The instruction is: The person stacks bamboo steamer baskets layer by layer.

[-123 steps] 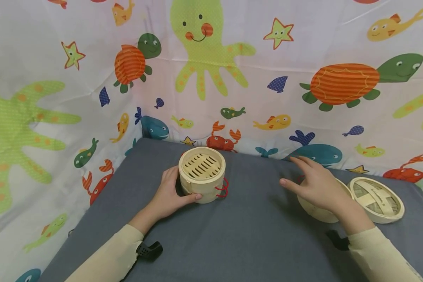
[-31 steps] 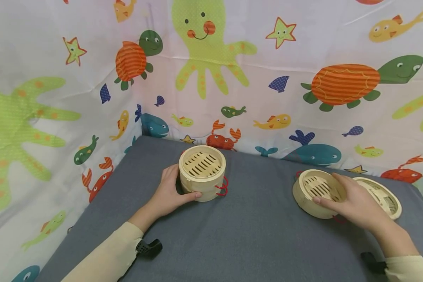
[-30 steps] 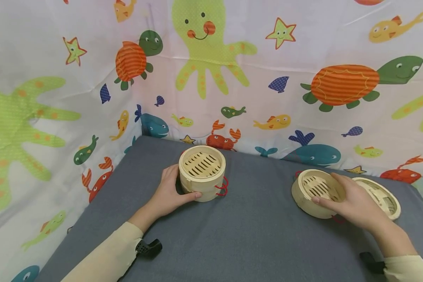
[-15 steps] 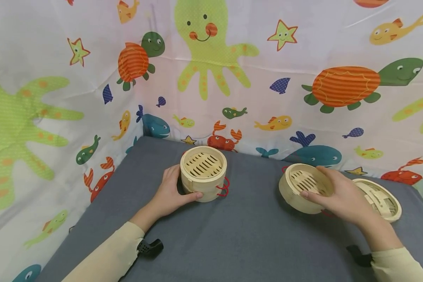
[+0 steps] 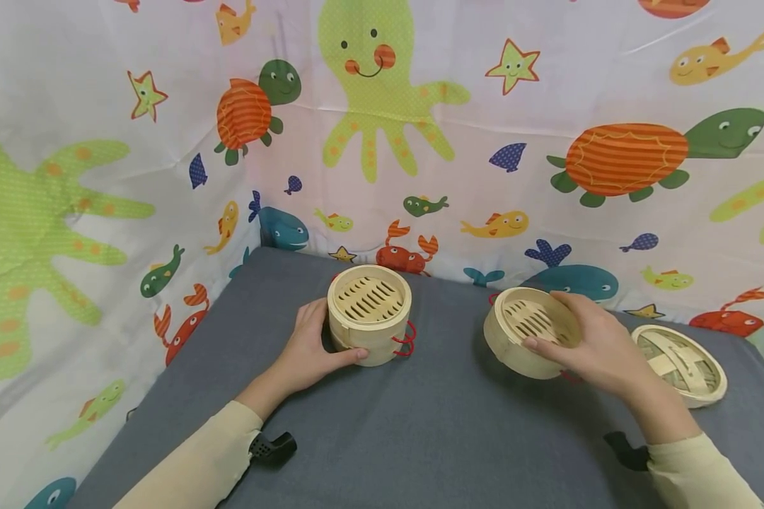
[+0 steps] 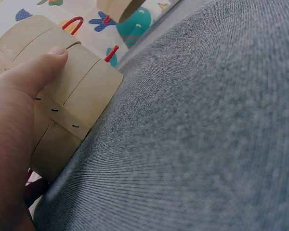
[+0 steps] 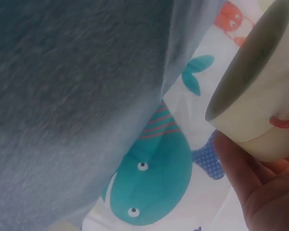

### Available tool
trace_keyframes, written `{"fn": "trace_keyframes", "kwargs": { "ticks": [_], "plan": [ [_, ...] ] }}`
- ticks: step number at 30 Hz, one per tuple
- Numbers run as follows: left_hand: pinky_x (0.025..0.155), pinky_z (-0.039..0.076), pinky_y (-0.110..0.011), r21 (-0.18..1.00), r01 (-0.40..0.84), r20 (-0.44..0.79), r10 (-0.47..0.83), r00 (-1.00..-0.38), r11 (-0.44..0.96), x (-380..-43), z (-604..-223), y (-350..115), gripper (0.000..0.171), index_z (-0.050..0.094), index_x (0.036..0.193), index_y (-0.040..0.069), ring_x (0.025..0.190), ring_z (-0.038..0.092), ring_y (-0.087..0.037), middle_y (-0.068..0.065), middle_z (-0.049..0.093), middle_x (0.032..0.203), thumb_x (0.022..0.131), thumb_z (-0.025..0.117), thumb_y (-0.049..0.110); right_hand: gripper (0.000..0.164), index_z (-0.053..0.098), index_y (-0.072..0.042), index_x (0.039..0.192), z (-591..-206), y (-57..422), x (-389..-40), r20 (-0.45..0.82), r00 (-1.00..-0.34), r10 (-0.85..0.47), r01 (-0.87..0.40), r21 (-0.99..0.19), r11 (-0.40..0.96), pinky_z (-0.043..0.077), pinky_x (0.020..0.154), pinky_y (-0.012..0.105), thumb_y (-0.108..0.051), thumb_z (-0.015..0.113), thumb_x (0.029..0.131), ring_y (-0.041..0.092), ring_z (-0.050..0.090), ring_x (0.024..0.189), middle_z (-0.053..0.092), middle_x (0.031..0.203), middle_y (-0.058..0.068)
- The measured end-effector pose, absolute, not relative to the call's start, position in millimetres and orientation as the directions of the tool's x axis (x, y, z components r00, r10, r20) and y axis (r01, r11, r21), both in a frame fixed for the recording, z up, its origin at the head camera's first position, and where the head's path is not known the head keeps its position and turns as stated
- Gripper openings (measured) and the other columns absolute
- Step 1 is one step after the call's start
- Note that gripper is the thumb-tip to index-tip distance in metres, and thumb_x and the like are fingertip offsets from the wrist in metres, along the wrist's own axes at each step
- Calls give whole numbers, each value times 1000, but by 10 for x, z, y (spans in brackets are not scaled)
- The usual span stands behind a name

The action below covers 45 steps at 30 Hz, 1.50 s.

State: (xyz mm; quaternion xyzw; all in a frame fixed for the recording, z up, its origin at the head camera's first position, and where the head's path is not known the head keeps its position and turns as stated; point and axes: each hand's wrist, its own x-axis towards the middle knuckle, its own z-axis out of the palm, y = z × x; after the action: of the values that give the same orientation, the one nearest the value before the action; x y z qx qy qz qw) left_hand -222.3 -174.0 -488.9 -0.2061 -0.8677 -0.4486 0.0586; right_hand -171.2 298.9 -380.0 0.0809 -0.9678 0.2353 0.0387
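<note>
My left hand (image 5: 305,357) grips a bamboo steamer stack (image 5: 372,343) on the cloth, its thumb across the front and its fingers around the left side. The stack has a slatted top and red loops at its side; in the left wrist view a seam between tiers of the stack (image 6: 86,91) shows below the thumb. Farther right, my right hand (image 5: 601,346) holds a single bamboo steamer basket (image 5: 511,346) by its right rim, thumb inside. That basket is tilted and raised above the cloth; the right wrist view shows the basket (image 7: 253,113) from below, hollow underside visible.
A round woven bamboo lid (image 5: 684,364) with a strap handle lies on the cloth to the right, partly behind my right forearm. Dark grey cloth (image 5: 420,438) covers the table. A printed sea-animal curtain (image 5: 446,155) closes off the back and left.
My right hand reached down, took hold of the single steamer basket beside the lid, and has lifted and carried it leftward. More of the lid now shows. My left hand keeps its grip on the stack.
</note>
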Motion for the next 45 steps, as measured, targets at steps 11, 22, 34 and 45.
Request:
{"fn": "trace_keyframes", "kwargs": {
  "ticks": [11,22,34,45],
  "plan": [
    [121,32,-61,754,406,283,302,-910,516,-2226,-4887,-1724,111,38,168,20,153,27,-25,-2,43,164,81,95,58,92,53,-8,155,-3788,2892,-1727,188,-968,-166,-235,-441,866,47,97,69,-59,88,86,41,58,128,61,148,18],
    [120,32,-62,755,408,284,305,-909,514,-2216,-4871,-1730,110,39,168,16,151,28,-27,-4,44,164,82,95,55,93,58,-8,153,-3745,2751,-1772,256,-944,-208,-302,-421,856,47,98,70,-58,92,83,43,59,130,61,149,20],
    [121,32,-62,758,410,288,304,-908,507,-2215,-4899,-1750,111,37,169,18,152,27,-26,-3,43,165,82,95,56,88,62,-12,151,-3698,2528,-1862,268,-935,-232,-334,-445,831,48,99,66,-59,91,83,36,59,128,65,144,14],
    [120,32,-62,758,416,294,305,-906,503,-2226,-4913,-1743,111,37,169,19,152,28,-26,-2,43,164,82,95,57,86,64,-11,149,-3664,2339,-1955,328,-906,-268,-398,-446,802,50,98,64,-54,92,81,35,62,126,66,143,14]
  ]
}}
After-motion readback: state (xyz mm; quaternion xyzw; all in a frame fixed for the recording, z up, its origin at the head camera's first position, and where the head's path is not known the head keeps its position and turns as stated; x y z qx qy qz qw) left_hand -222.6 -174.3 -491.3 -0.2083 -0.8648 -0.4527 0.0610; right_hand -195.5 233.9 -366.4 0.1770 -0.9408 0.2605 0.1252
